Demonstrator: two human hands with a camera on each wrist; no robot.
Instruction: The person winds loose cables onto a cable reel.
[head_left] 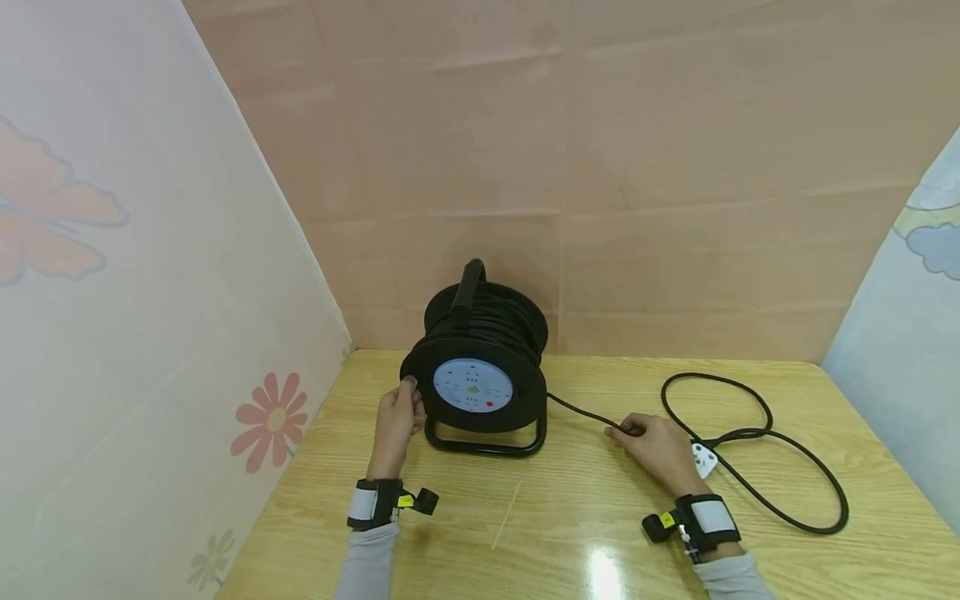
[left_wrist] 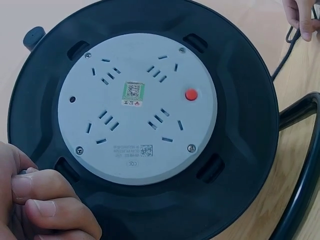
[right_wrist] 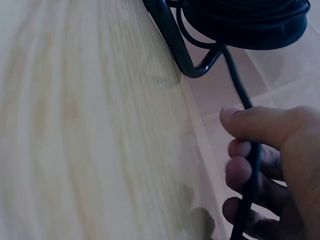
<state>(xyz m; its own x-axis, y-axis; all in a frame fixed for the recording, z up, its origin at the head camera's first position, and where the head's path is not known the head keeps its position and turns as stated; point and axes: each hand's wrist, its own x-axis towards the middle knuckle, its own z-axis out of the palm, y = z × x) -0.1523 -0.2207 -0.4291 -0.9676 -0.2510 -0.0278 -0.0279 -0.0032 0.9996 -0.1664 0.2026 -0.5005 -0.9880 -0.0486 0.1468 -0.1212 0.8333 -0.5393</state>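
A black cable reel (head_left: 480, 417) stands on the table, black cable wound round its drum. Its front has a round grey socket plate (left_wrist: 137, 110) with a red button (left_wrist: 191, 94). At the reel's left edge, my left hand (head_left: 399, 410) has its fingers curled round a small winding knob, mostly hidden by them. To the right of the reel, my right hand (head_left: 656, 446) holds the black cord (right_wrist: 235, 75) between thumb and curled fingers. From the reel the cord runs fairly straight to this hand.
Loose cord (head_left: 813, 457) lies in wide loops on the right of the table (head_left: 555, 517). A white plug (head_left: 703, 460) lies beside my right wrist. The reel rests on a tubular black stand (head_left: 486, 450) and has a carrying handle (head_left: 467, 292) on top. Papered walls stand behind and at both sides.
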